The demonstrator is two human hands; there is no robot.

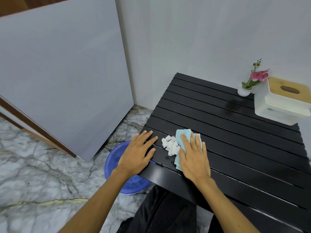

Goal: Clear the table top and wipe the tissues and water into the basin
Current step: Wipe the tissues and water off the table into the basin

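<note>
A black slatted table [235,135] fills the right half of the view. Near its left front corner lies a small heap of torn white tissues [170,145]. A light blue cloth [182,137] touches the heap on its right side. My right hand [193,157] lies flat on that cloth, pressing it to the table. Flat on the table's left corner rests my left hand [138,153], fingers spread and holding nothing, just left of the tissues. On the floor under that corner stands a blue basin [116,158], partly hidden by my left arm. Small water drops sit near the cloth's front edge.
A white tissue box with a wooden lid [282,100] and a small potted pink orchid [247,86] stand at the table's far right corner. A wet smear [234,105] shows near them. A grey panel [67,81] leans at the left over the marble floor.
</note>
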